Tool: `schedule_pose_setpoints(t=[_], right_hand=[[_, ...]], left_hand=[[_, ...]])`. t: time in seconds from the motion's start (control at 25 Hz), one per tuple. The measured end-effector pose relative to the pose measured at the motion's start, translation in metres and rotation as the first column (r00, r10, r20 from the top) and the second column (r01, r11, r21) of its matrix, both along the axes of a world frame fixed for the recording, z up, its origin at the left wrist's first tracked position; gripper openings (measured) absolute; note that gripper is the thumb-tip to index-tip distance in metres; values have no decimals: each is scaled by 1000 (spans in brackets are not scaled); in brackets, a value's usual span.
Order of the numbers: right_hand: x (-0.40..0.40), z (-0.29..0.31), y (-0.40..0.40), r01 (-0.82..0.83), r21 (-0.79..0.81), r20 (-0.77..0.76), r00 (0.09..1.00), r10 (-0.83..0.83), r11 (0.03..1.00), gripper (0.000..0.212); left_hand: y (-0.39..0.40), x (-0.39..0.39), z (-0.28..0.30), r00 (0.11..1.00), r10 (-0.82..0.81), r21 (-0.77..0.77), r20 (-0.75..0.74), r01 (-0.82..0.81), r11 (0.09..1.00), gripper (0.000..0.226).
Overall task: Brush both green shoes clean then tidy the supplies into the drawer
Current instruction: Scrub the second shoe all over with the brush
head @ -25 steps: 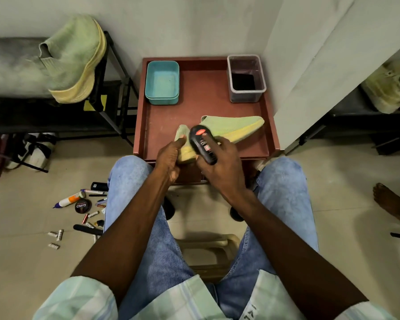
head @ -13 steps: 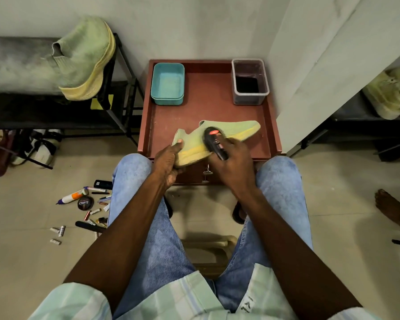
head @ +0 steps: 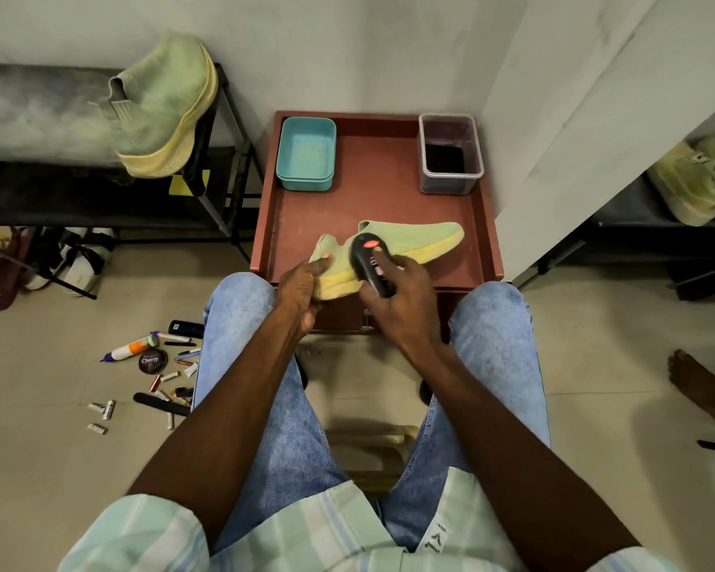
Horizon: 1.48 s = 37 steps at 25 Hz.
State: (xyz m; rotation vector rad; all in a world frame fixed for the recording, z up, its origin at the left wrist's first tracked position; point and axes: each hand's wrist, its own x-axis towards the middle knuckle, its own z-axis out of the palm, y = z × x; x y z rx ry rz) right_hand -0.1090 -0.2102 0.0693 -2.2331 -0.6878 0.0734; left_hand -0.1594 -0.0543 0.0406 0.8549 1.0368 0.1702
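Observation:
A green shoe (head: 424, 237) with a yellow sole lies on its side on the red-brown table (head: 372, 200), toe pointing right. My left hand (head: 302, 289) grips its heel end at the table's front edge. My right hand (head: 401, 299) holds a black brush (head: 370, 262) with a red label, pressed against the middle of the shoe. The second green shoe (head: 162, 109) rests tilted on the black rack (head: 79, 179) at the left. The drawer front (head: 347, 317) under the table top is mostly hidden behind my hands.
A teal tray (head: 306, 152) and a clear box (head: 450, 152) with something dark inside stand at the back of the table. Polish tin, tubes and several small items (head: 153, 365) lie on the floor at left. A person's bare foot (head: 694, 381) shows at right. Pale shoes (head: 698, 183) sit on a right shelf.
The brush has stroked along the shoe, out toward the toe and back toward the heel. My left hand keeps its grip on the heel.

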Motion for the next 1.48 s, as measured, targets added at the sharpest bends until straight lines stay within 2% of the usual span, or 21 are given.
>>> schedule_pose_setpoints(t=[0.08, 0.12, 0.24, 0.28, 0.36, 0.44, 0.52, 0.6, 0.68, 0.8, 0.84, 0.88, 0.96, 1.0, 1.12, 1.16, 1.2, 1.28, 1.32, 1.4, 1.48], right_hand=[[-22, -2, 2, -164, 5, 64, 984, 163, 986, 54], [-14, 0, -1, -153, 5, 76, 985, 152, 988, 54], [22, -2, -14, 142, -45, -22, 990, -143, 989, 54], [20, -2, -13, 133, -18, -21, 991, -133, 991, 55], [-10, -2, 0, -58, -5, 86, 995, 58, 998, 54], [-32, -6, 4, -226, -74, 184, 954, 236, 971, 53], [-9, -6, -1, -158, -46, 166, 973, 163, 986, 54], [29, -7, -13, 110, -33, 27, 994, -110, 993, 57], [38, -7, -13, 205, -24, -40, 978, -206, 978, 57], [3, -5, 1, -40, 11, 80, 996, 39, 999, 54], [6, -7, 0, -68, 4, 113, 991, 67, 998, 53], [18, -8, -2, -23, -16, 114, 993, 25, 1000, 52], [44, -9, -6, 217, -62, 38, 976, -215, 974, 52], [47, -7, -5, 246, -53, 0, 969, -247, 968, 53], [18, -7, 6, -19, 7, 42, 999, 19, 1000, 53], [20, -8, 5, -50, -3, 65, 997, 50, 999, 52], [31, -8, 1, -3, -23, 66, 998, 5, 1000, 52], [56, -8, -8, 255, -84, 16, 967, -254, 963, 50], [59, -8, -9, 295, -71, -23, 954, -298, 953, 50], [36, -1, 3, 156, 36, -74, 985, -153, 987, 49], [5, 2, 11, -27, 100, -21, 999, 29, 995, 52]], left_hand=[[-1, 1, 1, 1000, -3, -46, -1, 3, 999, 28], [0, 0, 2, 1000, 12, -61, 3, -11, 998, 24], [0, -1, 3, 999, 36, -90, 28, -34, 995, 21], [-1, -1, 6, 999, 36, -110, 34, -32, 993, 24], [-4, -1, 5, 999, 23, -204, 44, -14, 979, 32], [-6, -3, 11, 999, -3, -285, 46, 16, 958, 28], [-3, -2, 9, 997, -1, -235, 76, 19, 972, 26], [0, -2, 8, 997, -4, -160, 71, 16, 987, 19], [-2, -1, 10, 999, -13, -117, 53, 19, 993, 15], [0, 2, 5, 999, -7, -67, 44, 10, 998, 23], [0, 2, 5, 999, -8, -50, 43, 10, 999, 21], [1, 1, 4, 999, -21, -27, 48, 22, 999, 20], [1, 0, 5, 998, -37, 4, 51, 37, 999, 21], [2, 1, 5, 998, -39, 18, 50, 38, 999, 21], [5, 1, 4, 996, -71, 53, 45, 69, 996, 15], [7, 1, 3, 997, -74, 55, 37, 72, 996, 15], [9, 0, 2, 996, -81, 55, 35, 79, 995, 16], [11, -1, 2, 994, -100, 61, 34, 97, 993, 15], [10, -1, 3, 994, -101, 65, 38, 99, 993, 15], [8, -1, 4, 994, -102, 88, 47, 98, 991, 16], [7, -1, 3, 993, -108, 108, 57, 101, 989, 22]])
